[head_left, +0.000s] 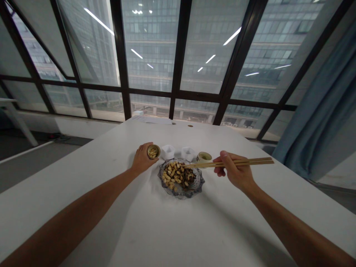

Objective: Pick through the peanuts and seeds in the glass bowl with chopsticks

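My left hand (143, 157) is closed around a small round cup (154, 151) with several pale nuts inside, left of the glass bowl. In my right hand (233, 168) is a pair of wooden chopsticks (250, 162), pointing left. Their tips reach over the middle of the scalloped glass bowl (198, 185), among the food; I cannot tell whether they pinch a piece. Peanut-like pale pieces (172, 172) fill the bowl's left side, and dark seeds (189, 177) lie on its right.
Behind the bowl stand two small white cups (168, 152) (188, 153) and a greenish round cup (204, 157) near the chopsticks. Papers (155, 120) and a small brown disc (190, 126) lie at the white table's (111, 207) far end, before the windows. A blue curtain (314, 111) hangs right.
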Available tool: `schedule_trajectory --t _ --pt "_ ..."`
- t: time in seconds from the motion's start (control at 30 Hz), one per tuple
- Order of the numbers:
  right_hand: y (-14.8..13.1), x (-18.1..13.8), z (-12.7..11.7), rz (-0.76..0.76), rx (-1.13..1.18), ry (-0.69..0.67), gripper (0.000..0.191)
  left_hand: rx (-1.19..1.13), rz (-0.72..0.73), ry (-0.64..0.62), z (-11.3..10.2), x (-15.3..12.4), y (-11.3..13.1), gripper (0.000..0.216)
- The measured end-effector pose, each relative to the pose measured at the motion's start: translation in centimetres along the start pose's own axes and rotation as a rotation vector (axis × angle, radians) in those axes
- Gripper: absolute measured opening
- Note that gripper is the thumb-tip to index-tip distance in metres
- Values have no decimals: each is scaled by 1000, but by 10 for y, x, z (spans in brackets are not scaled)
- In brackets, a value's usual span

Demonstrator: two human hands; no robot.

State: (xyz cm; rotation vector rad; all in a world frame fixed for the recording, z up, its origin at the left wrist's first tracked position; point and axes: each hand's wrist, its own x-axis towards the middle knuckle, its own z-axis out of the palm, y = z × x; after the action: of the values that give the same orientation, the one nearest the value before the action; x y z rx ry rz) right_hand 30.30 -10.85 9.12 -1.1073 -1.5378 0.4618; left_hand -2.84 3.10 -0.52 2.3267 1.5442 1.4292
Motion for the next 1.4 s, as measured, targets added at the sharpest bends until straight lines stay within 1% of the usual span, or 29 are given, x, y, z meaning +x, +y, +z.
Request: schedule_trajectory --t 0.07,0.17,0.23,0.33,0.43,0.53,0.6,0.7,0.77,0.83,0.9,0.93,0.97,1.03,1.1,1.13,1.2,1.27,1.33,1.4 --pt "-1 -2 -2 -81 -135 -78 62 5 -11 -2 1 0 0 70" --pt "-5 -5 -2 -297 -373 -222 61 26 -40 -14 3 0 -1 70" --pt "-9 -7 0 -434 -455 -276 61 43 -64 -21 3 1 -2 70" --pt "-13 -8 3 -552 -466 -305 58 52 -92 -23 4 1 -3 70" --pt "-14 -8 4 -607 -476 -302 55 58 -120 -29 4 1 -3 71" --pt "-11 -6 2 -639 -504 -279 55 54 -195 -57 5 1 -4 74" --pt "-9 -6 0 -628 -510 -267 56 37 -282 -83 5 1 -6 73" --pt "-6 -5 -3 -558 -501 -256 58 17 -398 -144 4 2 -7 72" --pt "-6 -4 -4 -485 -464 -247 59 39 -433 -186 0 5 -7 77" --pt "-6 -3 -6 -389 -389 -237 60 102 -427 -172 -4 12 -2 82" --pt "-5 1 -7 -264 -285 -195 61 166 -353 -126 -7 22 9 84" --pt "-4 3 -8 -192 -224 -148 62 187 -286 -112 -7 28 17 84" --pt "-3 6 -9 -118 -161 -89 63 193 -209 -124 -6 34 27 81" --pt "0 12 -12 18 -50 31 67 188 -86 -224 3 46 49 74" --pt "3 17 -16 103 4 96 69 192 23 -348 17 56 72 70" --pt "5 19 -18 123 6 112 70 201 52 -415 26 60 82 71" --pt "7 21 -21 120 -28 129 72 237 42 -537 45 68 99 77" --pt "7 20 -24 58 -116 113 71 256 27 -603 60 73 110 82" --pt "4 18 -26 -63 -249 54 68 247 18 -627 71 77 116 80" --pt "2 15 -27 -212 -380 0 67 215 16 -631 75 79 117 73"
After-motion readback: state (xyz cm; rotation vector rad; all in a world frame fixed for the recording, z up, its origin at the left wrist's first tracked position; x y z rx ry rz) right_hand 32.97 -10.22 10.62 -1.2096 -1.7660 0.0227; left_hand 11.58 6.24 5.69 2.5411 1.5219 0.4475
